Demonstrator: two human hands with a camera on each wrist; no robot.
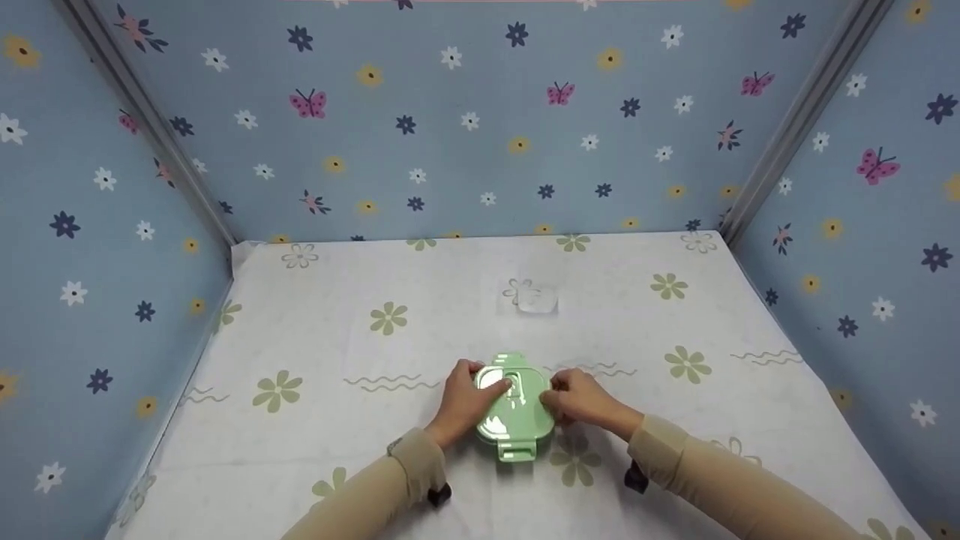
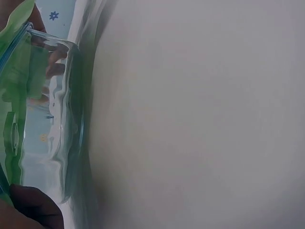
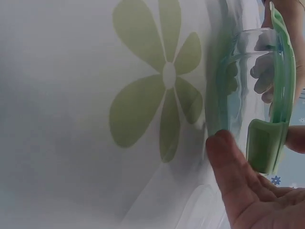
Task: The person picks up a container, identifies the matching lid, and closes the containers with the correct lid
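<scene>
A glass food container (image 2: 57,124) with a light green lid (image 1: 530,405) stands on the table between both hands. My left hand (image 1: 463,401) grips its left side, the thumb lying over the top of the lid. At the right side, my right hand (image 1: 585,403) holds the lid's edge by a side flap (image 3: 264,145); the thumb is at the lid and a finger is low beside the glass. Flaps also stick out at the lid's far and near ends. The lid covers the container's top; through the clear wall no contents can be made out.
A small clear plastic-looking piece (image 1: 537,300) lies on the table behind the container. A white cloth with green flowers (image 1: 277,391) covers the table. Blue patterned panels (image 1: 465,97) stand at the back and both sides, joined by grey posts (image 1: 150,127).
</scene>
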